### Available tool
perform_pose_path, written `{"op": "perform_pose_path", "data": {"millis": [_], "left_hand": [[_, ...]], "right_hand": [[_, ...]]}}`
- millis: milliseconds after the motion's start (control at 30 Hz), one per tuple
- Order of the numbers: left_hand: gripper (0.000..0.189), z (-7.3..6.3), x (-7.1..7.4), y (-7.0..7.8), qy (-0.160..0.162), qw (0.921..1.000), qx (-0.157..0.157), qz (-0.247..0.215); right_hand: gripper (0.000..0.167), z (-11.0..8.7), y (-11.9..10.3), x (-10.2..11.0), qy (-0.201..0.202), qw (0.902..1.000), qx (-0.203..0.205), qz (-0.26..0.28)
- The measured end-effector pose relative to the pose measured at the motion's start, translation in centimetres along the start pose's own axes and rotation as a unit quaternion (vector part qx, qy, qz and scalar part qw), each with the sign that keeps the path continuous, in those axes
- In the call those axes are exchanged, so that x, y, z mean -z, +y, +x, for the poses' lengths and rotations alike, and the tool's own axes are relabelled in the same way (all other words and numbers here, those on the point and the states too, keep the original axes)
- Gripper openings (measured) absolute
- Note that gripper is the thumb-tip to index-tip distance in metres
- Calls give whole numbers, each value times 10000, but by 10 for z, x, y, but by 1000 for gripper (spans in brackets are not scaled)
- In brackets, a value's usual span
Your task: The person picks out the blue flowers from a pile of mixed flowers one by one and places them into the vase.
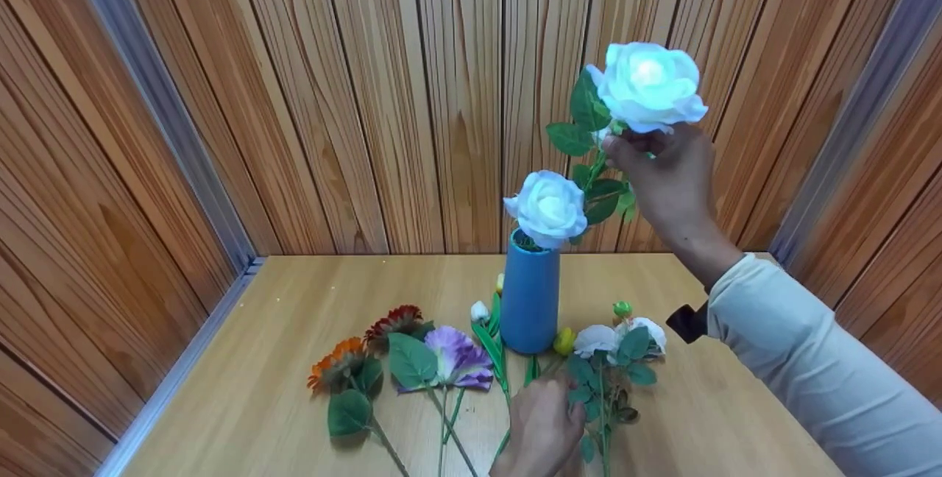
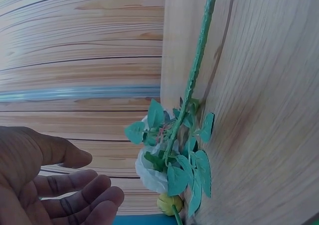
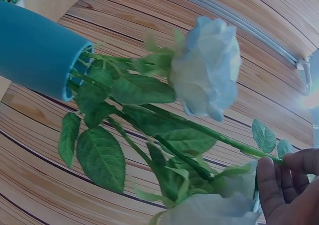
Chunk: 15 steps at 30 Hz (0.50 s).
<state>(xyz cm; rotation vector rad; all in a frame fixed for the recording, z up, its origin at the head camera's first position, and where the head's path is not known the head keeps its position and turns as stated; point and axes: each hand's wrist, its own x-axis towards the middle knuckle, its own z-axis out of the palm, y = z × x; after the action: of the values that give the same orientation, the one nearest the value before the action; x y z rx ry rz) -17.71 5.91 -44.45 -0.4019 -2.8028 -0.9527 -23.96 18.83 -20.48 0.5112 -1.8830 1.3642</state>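
My right hand pinches the stem of a tall white artificial rose, just below the bloom. The stem slants down into a blue vase standing on the table. A shorter white rose leans over the rim, and another white bloom shows lower in the right wrist view. My left hand is low over the table in front of the vase, beside a spray of small white flowers. Its fingers are loosely bent around nothing in the left wrist view.
On the wooden table lie an orange flower, a dark red flower and a purple flower, left of the vase. A white tulip bud and a yellow bud lie by its base. Wood-panelled walls enclose the table.
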Motion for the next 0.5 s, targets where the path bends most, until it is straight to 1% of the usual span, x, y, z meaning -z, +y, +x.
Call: {"op": "perform_pose_path", "data": {"millis": [133,333,500], "left_hand": [[8,0,-1,0,-56,10000,39,-23],[8,2,0,-1,-254,9995,172,-99],[9,3,1,-1,-338,9991,232,-130]], "right_hand": [[38,-4,6,-4,6,9999,-21,-171],[44,-9,14,-8,-49,9990,-132,-415],[44,-12,17,-11,-28,9988,-207,-452]]}}
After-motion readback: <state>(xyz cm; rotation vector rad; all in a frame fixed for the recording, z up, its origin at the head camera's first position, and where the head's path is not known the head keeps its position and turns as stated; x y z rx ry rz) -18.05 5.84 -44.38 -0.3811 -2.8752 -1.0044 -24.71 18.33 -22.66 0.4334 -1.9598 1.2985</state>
